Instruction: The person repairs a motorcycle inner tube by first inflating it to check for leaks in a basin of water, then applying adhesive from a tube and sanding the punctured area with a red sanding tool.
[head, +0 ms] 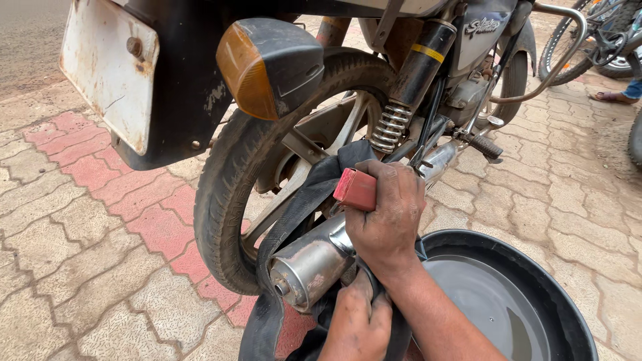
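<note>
I take the chrome exhaust pipe [314, 264] as my landmark. Draped over its top lies a black inner tube [304, 200], pulled out from the rear tyre [224, 194] behind the pipe, and hanging down in front of the pipe's end towards the paving. I judge the pipe serves as a firm rest, so the rubber lies stretched and steady.

My right hand [386, 217] sits above the pipe, fingers curled tight around a small red block [356, 189], with one end sticking out on the thumb side. It presses the block down onto the tube where the tube crosses the pipe, probably so the metal beneath backs the rubber.

My left hand [358, 321] is below and just in front of the pipe, closed around the hanging part of the tube, seemingly keeping it taut.

Right of the pipe, on the paving, stands a black basin [568, 301] holding murky water, near my right forearm. Above the pipe rise the spring shock absorber [394, 120] and the orange indicator lamp [251, 73].
</note>
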